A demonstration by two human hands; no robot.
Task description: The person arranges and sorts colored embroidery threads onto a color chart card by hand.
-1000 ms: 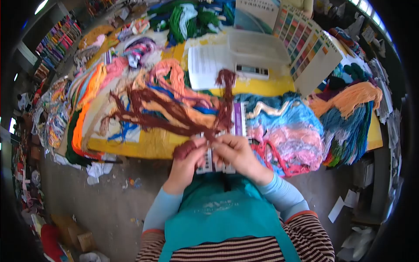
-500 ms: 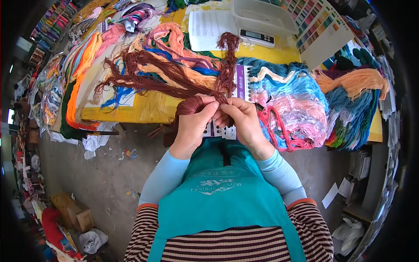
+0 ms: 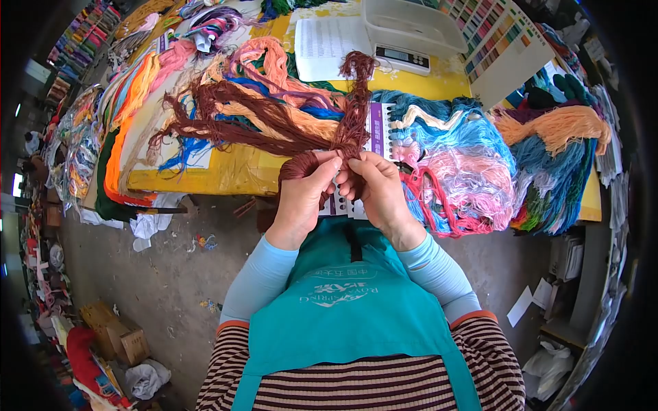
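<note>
At the table edge: both hands meet just in front of the yellow table (image 3: pixel 236 175), close to the person's chest.
Left hand (image 3: pixel 301 198): curled around a looped end of the brown yarn (image 3: pixel 274 127), fingers pressed together on the bundle, thumb on top.
Right hand (image 3: pixel 378 192): touching the left hand, thumb and forefinger pinching the same brown yarn where the strands gather.
Brown yarn: it runs from the hands up onto the table; one thick strand rises straight toward the scale, the others fan out to the left over the orange and blue yarn.
Card (image 3: pixel 378 130): a purple and white strip lying on the table under the hands, partly hidden by them.
Scale (image 3: pixel 404 58): white, with a clear tray on top, at the far side of the table, well apart from the hands.
Paper (image 3: pixel 325 41): a printed sheet just left of the scale.
Colour chart (image 3: pixel 497 38): a fold-out of small colour squares, right of the scale.
Pink and blue yarn (image 3: pixel 456 164): a tangled heap just right of the right hand.
Orange yarn (image 3: pixel 558 127): a bundle near the right end of the table.
Apron (image 3: pixel 346 308): teal, worn over a striped top with light blue sleeves.
</note>
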